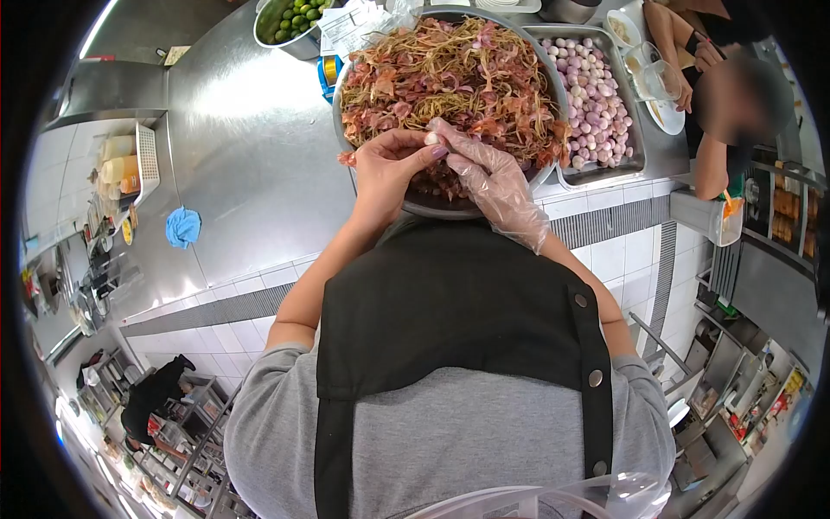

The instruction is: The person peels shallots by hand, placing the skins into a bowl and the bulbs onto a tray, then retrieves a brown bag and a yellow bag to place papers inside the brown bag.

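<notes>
Both hands meet over the near edge of a large metal bowl (560, 95) heaped with shallot skins and dry stalks (450, 78). A small pale peeled shallot (431, 138) sits between their fingertips. My left hand (391, 166) is bare and closed, pinching at the shallot with thumb and fingers. On my right hand (494, 177) is a clear plastic glove; its fingers are bent and closed around the same shallot. The fingertips partly hide it. To the right of the bowl, a rectangular metal tray (638, 169) holds many peeled white and purple shallots (592, 99).
A metal pot (298, 48) of green limes stands at the back left, near papers (350, 26) and a blue-yellow item (328, 73). A blue cloth (182, 227) lies on the steel counter (259, 173). Another person (713, 169) stands at right beside plates (667, 117) and a plastic bin (709, 216).
</notes>
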`<state>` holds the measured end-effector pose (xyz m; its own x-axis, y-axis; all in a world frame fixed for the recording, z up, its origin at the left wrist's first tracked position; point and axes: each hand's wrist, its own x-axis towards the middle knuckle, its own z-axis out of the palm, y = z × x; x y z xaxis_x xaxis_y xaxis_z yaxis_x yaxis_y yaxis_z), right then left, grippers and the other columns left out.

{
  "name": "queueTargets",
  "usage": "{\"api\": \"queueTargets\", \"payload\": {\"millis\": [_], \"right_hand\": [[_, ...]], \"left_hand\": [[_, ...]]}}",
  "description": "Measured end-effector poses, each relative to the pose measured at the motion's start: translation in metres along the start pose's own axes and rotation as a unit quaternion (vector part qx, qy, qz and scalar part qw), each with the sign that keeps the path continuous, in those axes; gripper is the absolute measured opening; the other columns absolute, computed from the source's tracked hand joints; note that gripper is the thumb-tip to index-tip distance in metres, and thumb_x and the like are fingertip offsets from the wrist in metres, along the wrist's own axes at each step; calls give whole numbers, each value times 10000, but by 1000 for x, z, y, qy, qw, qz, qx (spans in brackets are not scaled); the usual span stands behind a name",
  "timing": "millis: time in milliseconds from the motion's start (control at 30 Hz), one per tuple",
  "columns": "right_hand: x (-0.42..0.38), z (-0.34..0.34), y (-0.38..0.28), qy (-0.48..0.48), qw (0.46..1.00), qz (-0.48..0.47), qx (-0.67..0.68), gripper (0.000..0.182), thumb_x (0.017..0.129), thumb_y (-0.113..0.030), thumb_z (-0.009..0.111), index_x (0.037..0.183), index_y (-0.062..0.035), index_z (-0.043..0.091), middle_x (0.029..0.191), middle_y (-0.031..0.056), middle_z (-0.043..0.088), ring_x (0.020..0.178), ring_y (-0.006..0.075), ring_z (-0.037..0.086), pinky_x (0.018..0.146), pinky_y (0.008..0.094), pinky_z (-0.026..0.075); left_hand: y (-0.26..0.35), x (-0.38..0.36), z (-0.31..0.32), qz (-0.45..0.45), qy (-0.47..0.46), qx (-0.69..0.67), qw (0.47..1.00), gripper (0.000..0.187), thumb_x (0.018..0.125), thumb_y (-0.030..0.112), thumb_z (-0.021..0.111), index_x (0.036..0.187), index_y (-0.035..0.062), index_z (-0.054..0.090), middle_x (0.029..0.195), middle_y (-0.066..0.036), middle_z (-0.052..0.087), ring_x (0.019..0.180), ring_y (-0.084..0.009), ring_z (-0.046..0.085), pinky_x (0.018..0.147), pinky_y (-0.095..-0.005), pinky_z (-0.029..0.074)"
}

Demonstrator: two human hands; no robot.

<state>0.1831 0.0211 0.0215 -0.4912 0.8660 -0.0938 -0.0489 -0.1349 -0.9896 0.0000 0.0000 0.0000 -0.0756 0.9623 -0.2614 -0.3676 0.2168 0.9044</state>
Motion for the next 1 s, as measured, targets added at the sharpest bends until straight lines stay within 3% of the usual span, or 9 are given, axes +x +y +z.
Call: {"api": "queueTargets", "payload": {"millis": [67, 100, 167, 200, 267, 467, 800, 867, 1000], "right_hand": [[-1, 2, -2, 4, 1000, -16, -10, 403, 1023, -177, 570, 1425, -148, 572, 1229, 89, 684, 1133, 92, 604, 1002, 197, 434], [-5, 1, -6, 6, 1000, -12, -9, 403, 1023, -177, 570, 1425, -148, 572, 1229, 89, 684, 1133, 92, 604, 1002, 197, 434], [-7, -2, -12, -5, 987, 146, 66, 409, 1020, -176, 582, 1429, -165, 573, 879, -32, 630, 744, 53, 514, 707, 192, 452], [-7, 0, -14, -6, 987, 146, 68, 409, 1020, -176, 582, 1429, -165, 573, 879, -32, 630, 744, 53, 514, 707, 192, 452], [-8, 3, -17, 20, 985, 159, 67, 403, 1017, -173, 591, 1419, -179, 584, 748, -86, 484, 640, 48, 356, 578, 204, 360], [-4, -2, -14, 22, 977, 177, 120, 385, 1008, -162, 603, 1392, -192, 613, 728, -81, 480, 656, 43, 404, 580, 201, 369], [4, -7, -19, 57, 948, 246, 194, 381, 1015, -151, 583, 1393, -190, 613, 665, -60, 468, 572, 44, 390, 500, 204, 334], [7, -17, -14, 74, 952, 226, 193, 394, 1019, -139, 569, 1410, -183, 595, 677, -59, 469, 568, 43, 388, 487, 199, 326], [7, -23, -13, 23, 965, 199, 169, 473, 1021, -116, 553, 1486, -186, 502, 694, -59, 473, 591, 44, 406, 507, 195, 344]], "left_hand": [[-2, -1, 0, -22, 5, -18, 1000, 283, 828, 3, 794, 1074, -87, 690, 969, -123, 732, 892, -145, 698, 815, -262, 576], [-2, -4, 2, -26, 4, -18, 999, 283, 828, 3, 794, 1074, -87, 690, 969, -123, 732, 892, -145, 698, 815, -262, 576], [-3, -5, 6, -19, 7, -38, 999, 255, 856, 23, 777, 1068, -90, 691, 961, -116, 731, 871, -139, 698, 800, -264, 585], [-3, -5, 7, -20, 8, -37, 999, 255, 856, 23, 777, 1068, -90, 691, 961, -116, 731, 871, -139, 698, 800, -264, 585], [-3, -7, 8, -16, 17, -74, 997, 234, 887, 35, 748, 1074, -93, 688, 964, -116, 732, 858, -142, 703, 792, -266, 590], [-1, 1, 8, 18, -1, 19, 1000, 222, 924, 49, 709, 1084, -102, 678, 965, -114, 732, 860, -140, 706, 794, -265, 588], [-3, 6, 1, 17, -16, 51, 998, 199, 930, 36, 689, 1078, -94, 661, 955, -109, 726, 853, -151, 709, 813, -279, 592], [-8, 7, -4, 24, -47, 26, 998, 241, 943, 17, 653, 1157, -93, 642, 1086, -132, 700, 968, -180, 694, 890, -322, 599], [-3, 6, -2, 5, -55, -46, 997, 278, 933, -8, 651, 1197, -91, 626, 1138, -134, 682, 1004, -182, 682, 921, -327, 590]]}}
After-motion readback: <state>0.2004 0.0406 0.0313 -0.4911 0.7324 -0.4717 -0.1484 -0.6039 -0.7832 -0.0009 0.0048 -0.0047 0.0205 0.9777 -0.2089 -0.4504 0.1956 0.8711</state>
